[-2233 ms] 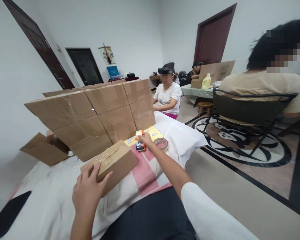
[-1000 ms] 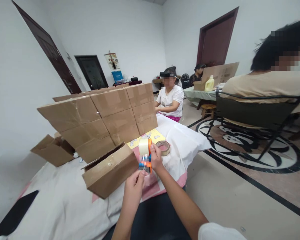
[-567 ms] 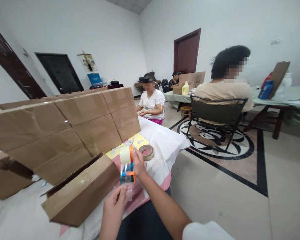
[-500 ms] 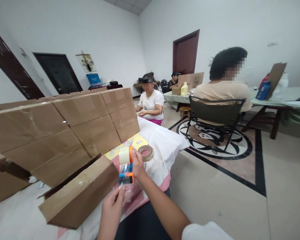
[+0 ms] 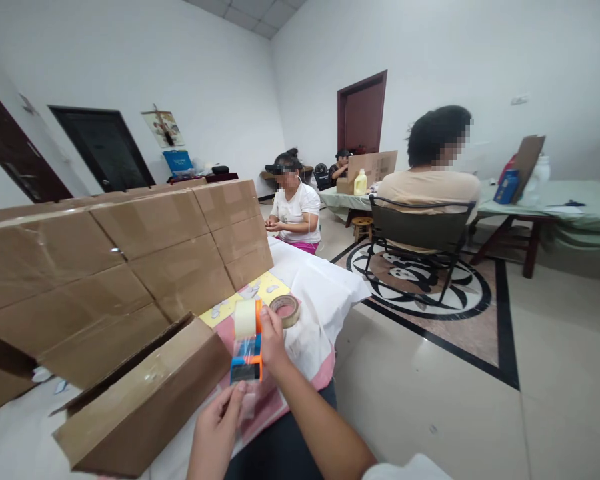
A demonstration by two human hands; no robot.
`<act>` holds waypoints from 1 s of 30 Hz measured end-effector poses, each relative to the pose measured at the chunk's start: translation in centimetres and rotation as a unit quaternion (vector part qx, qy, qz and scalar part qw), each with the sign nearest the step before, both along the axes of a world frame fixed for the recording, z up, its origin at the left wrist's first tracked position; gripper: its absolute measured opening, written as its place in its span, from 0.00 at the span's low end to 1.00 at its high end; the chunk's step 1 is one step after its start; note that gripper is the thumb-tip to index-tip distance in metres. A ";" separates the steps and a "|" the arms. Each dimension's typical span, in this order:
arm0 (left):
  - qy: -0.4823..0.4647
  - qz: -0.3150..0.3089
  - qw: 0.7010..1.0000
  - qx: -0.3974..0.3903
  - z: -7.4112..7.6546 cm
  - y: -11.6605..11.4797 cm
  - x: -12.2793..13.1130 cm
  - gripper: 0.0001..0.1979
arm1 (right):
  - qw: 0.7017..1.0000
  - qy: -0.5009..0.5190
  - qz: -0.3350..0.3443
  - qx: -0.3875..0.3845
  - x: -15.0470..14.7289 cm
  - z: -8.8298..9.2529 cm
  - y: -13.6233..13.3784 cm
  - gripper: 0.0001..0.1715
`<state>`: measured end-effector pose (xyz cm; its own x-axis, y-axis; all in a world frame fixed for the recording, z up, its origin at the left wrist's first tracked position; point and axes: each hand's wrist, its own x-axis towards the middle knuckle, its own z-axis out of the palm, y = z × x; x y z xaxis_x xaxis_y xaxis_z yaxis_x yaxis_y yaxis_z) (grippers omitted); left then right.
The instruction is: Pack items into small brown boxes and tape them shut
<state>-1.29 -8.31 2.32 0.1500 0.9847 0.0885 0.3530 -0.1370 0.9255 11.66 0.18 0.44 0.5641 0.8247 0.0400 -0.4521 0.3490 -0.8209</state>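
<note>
My right hand (image 5: 273,339) grips a tape dispenser (image 5: 247,365) in orange and blue, with a roll of pale tape (image 5: 245,319) on its far end. Clear tape hangs from the dispenser's near end, and my left hand (image 5: 221,415) pinches that loose strip between thumb and fingers. Just beyond my right hand a separate roll of tape (image 5: 286,308) lies flat on the cloth. To the left of my hands stands a narrow cardboard box (image 5: 153,393), apart from both of them; a dark gap runs along its upper edge.
A wall of stacked cardboard boxes (image 5: 180,247) rises behind the narrow box. White cloth (image 5: 325,273) covers the table, whose edge lies to my right. One person (image 5: 296,210) sits beyond the table; another (image 5: 425,180) sits on a chair (image 5: 420,223) at the right.
The whole view has shifted slightly, so the scene sits a little further left. My hands keep the same hold on the dispenser and tape strip.
</note>
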 end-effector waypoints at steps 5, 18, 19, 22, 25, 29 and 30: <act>-0.015 -0.009 1.000 -0.013 -0.5 0.2 -0.2 0.35 | 1.000 0.013 -0.009 0.006 0.1 -0.8 0.2 0.29; -0.052 -0.022 0.995 -0.079 0.8 -0.9 0.5 0.38 | 0.992 -0.108 0.058 0.026 0.6 1.1 -0.5 0.26; -0.048 -0.031 0.995 -0.082 0.7 -0.9 0.4 0.38 | 0.993 -0.101 0.056 0.018 0.6 1.1 -0.6 0.26; -0.044 -0.053 0.993 -0.092 -0.7 -0.8 0.1 0.39 | 0.995 -0.082 0.055 -0.001 0.8 1.2 -1.0 0.25; -0.055 -0.076 0.991 -0.092 -2.6 -0.3 -0.1 0.38 | 0.996 -0.075 0.042 -0.007 1.2 1.1 -1.2 0.27; -0.075 -0.094 0.988 -0.097 -4.2 0.4 -0.2 0.36 | 0.997 -0.075 0.028 -0.007 1.6 0.5 -0.9 0.29; -0.075 -0.094 0.988 -0.100 -4.4 0.5 -0.3 0.36 | 0.996 -0.081 0.031 -0.006 1.7 0.2 -0.8 0.29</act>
<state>-1.60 -7.81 -2.06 0.3318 0.9408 -0.0689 0.1949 0.0031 0.9808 13.32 -0.63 0.68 0.4980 0.8592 0.1169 -0.3332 0.3141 -0.8890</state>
